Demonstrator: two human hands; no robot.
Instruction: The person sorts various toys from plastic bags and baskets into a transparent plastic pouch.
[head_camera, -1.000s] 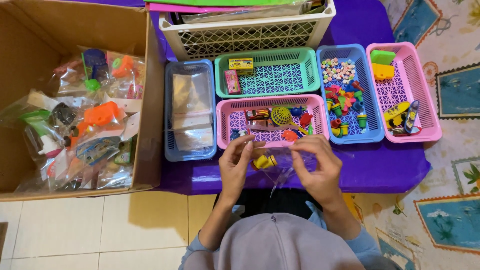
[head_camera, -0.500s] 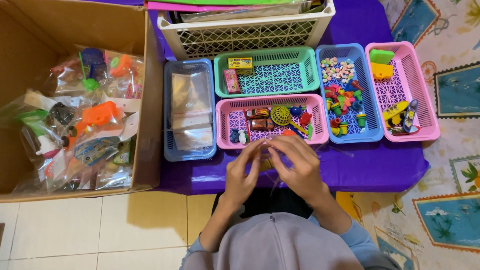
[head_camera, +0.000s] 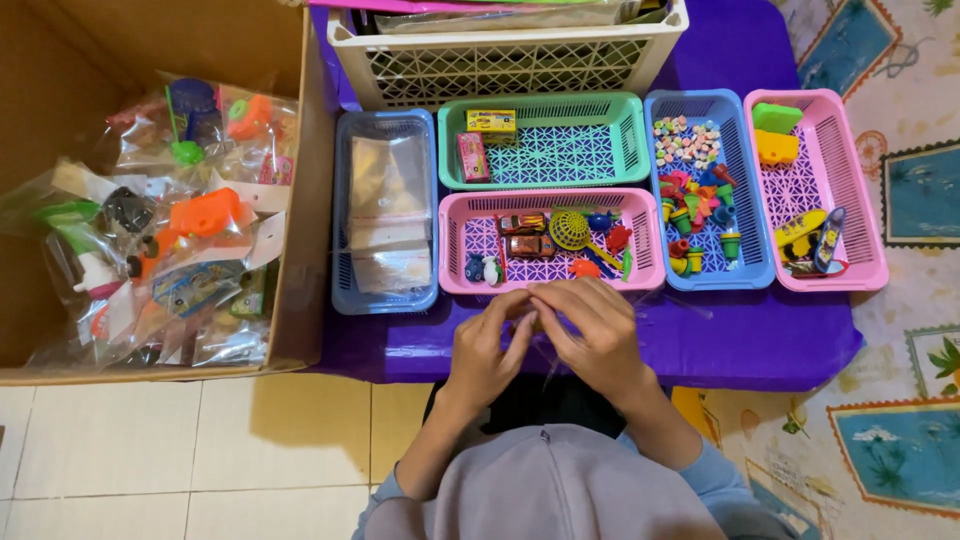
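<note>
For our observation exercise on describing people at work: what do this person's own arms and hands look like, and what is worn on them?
Both hands are bare: the left hand and right hand show no gloves, and no rings or watch can be made out. The forearms are uncovered, with light blue sleeves pushed up towards the elbows. A grey head covering hides the shoulders.

Soft, even indoor light falls from above, bright enough to keep colours saturated. The cardboard box (head_camera: 150, 190) throws a dim shadow onto the pale floor tiles (head_camera: 200, 450), and its inner wall at the left sits in brownish shade. Glare glints off the clear plastic bags (head_camera: 385, 215) in the blue basket. Focus is fairly sharp throughout; the fingers (head_camera: 540, 310) look slightly soft. Straight lines bow mildly toward the edges.
</note>
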